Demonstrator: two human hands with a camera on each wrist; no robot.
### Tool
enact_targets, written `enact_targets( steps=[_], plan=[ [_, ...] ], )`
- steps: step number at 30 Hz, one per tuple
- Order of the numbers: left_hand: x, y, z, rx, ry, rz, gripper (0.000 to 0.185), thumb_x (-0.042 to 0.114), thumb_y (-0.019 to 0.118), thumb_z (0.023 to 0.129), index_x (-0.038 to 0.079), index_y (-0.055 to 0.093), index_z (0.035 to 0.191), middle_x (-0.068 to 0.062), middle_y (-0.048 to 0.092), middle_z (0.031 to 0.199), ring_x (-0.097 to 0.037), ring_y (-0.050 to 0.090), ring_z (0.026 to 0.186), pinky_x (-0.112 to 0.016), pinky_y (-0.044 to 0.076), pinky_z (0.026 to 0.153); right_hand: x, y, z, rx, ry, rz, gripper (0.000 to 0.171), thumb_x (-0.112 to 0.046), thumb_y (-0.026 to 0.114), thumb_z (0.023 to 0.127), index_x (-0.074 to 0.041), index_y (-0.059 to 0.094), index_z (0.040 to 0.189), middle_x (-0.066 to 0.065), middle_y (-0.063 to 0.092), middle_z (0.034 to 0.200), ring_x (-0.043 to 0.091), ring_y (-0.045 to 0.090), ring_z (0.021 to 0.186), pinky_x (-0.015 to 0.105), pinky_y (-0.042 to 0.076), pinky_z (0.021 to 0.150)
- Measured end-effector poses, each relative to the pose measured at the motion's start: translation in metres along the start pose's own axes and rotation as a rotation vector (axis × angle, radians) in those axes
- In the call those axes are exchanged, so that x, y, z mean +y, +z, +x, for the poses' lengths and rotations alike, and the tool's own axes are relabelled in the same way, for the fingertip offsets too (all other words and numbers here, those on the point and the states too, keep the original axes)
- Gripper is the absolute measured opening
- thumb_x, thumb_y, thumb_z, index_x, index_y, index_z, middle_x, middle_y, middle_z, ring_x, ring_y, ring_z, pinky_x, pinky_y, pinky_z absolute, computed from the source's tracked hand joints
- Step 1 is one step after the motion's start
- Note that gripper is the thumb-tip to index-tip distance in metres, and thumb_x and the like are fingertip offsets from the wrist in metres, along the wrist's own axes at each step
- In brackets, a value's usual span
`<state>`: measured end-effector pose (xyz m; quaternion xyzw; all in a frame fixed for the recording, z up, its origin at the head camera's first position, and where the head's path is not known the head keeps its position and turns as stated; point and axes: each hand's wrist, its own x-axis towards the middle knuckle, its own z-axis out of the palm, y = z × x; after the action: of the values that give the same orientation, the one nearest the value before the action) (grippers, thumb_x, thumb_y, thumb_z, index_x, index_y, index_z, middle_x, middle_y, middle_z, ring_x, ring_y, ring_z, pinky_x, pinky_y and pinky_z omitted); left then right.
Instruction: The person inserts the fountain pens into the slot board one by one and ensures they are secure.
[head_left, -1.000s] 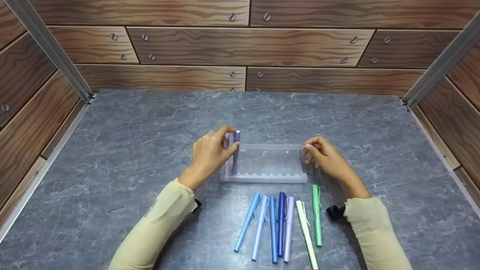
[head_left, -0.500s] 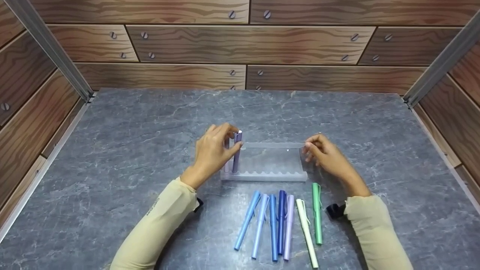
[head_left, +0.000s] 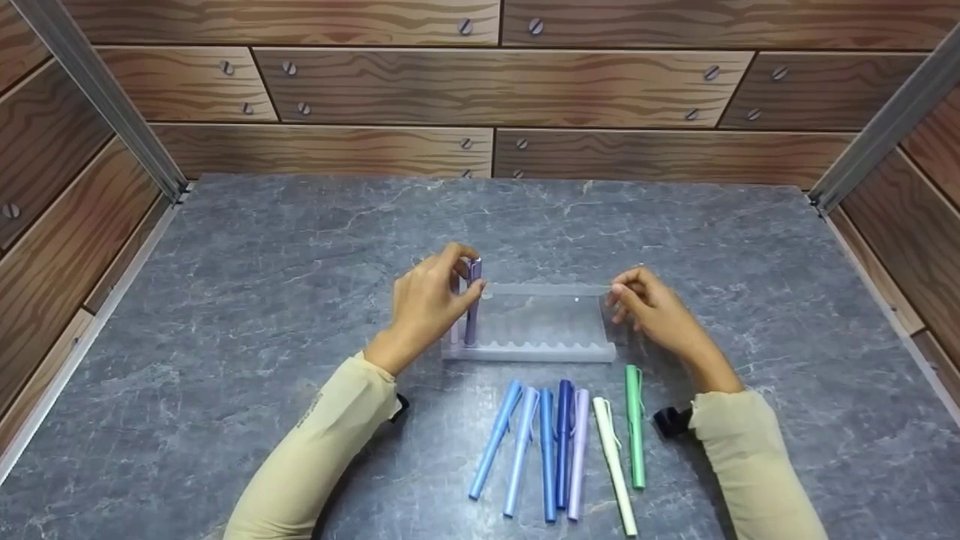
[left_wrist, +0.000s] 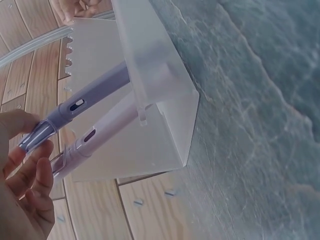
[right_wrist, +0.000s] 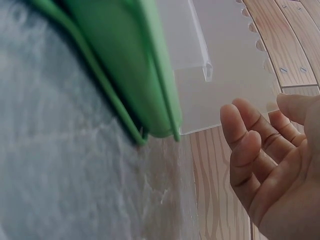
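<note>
A clear plastic pen rack (head_left: 540, 352) with notched edges stands mid-table. Its left end holds a pale lilac pen (left_wrist: 107, 123). In the neighbouring slot, a dark purple pen (head_left: 472, 319) leans with its lower end behind the rack's front lip. My left hand (head_left: 427, 300) pinches the capped top of the dark purple pen between thumb and fingers. At the opposite end, my right hand (head_left: 651, 309) holds the upper right corner of the rack's back panel between thumb and forefinger; its other fingers are loosely bent, as the right wrist view shows.
Before the rack lie several pens: blue ones (head_left: 495, 441), a light purple one (head_left: 578, 454), a pale green one (head_left: 615, 466) and a green one (head_left: 635, 427). Wood-patterned walls (head_left: 495, 86) and metal posts (head_left: 112, 105) enclose the grey marbled table (head_left: 300, 247).
My left hand has shifted very slightly to the right, still gripping the dark purple pen, whose clip has turned a little. The right hand stays at the rack's corner.
</note>
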<state>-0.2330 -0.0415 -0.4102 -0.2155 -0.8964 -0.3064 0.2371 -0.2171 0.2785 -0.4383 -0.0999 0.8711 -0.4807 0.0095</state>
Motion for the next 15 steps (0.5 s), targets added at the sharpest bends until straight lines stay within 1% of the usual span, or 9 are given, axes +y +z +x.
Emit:
enact_targets(
  steps=[5,8,11,15],
  plan=[
    [0.0003,0.0008,0.0011,0.004,-0.004,0.013,0.027,0.026,0.076,0.08,0.018,0.062,0.102,0.004,0.069,0.076,-0.011,0.058,0.062,-0.028,0.044,0.048,0.0031,0.0002,0.0009,0.002,-0.002,0.008,0.026,-0.021,0.044,0.103,0.003,0.048,0.114,0.02,0.065,0.097,0.009,0.062,0.069,0.025,0.047,0.054],
    [0.0009,0.0013,0.0021,0.003,-0.015,0.032,0.028,0.027,0.077,0.08,0.018,0.062,0.102,0.004,0.068,0.075,-0.012,0.057,0.061,-0.029,0.043,0.048,0.0039,-0.0001,0.0012,0.004,-0.004,0.007,0.027,-0.022,0.044,0.103,0.002,0.048,0.113,0.018,0.065,0.096,0.01,0.062,0.069,0.025,0.048,0.054],
    [0.0013,0.0017,0.0028,0.001,-0.02,0.057,0.03,0.03,0.078,0.079,0.018,0.063,0.102,0.004,0.066,0.073,-0.012,0.055,0.059,-0.028,0.042,0.046,0.0036,-0.0005,0.0011,0.001,-0.003,0.01,0.027,-0.022,0.044,0.103,0.002,0.048,0.114,0.016,0.065,0.096,0.011,0.063,0.07,0.026,0.048,0.054],
    [0.0009,0.0016,0.0031,-0.006,-0.016,0.083,0.032,0.032,0.078,0.079,0.018,0.065,0.105,0.004,0.063,0.067,-0.012,0.053,0.055,-0.026,0.038,0.043,0.0026,-0.0012,0.0012,-0.006,0.0,0.007,0.029,-0.023,0.044,0.103,0.003,0.048,0.115,0.018,0.065,0.097,0.013,0.063,0.071,0.027,0.048,0.054]
  ],
)
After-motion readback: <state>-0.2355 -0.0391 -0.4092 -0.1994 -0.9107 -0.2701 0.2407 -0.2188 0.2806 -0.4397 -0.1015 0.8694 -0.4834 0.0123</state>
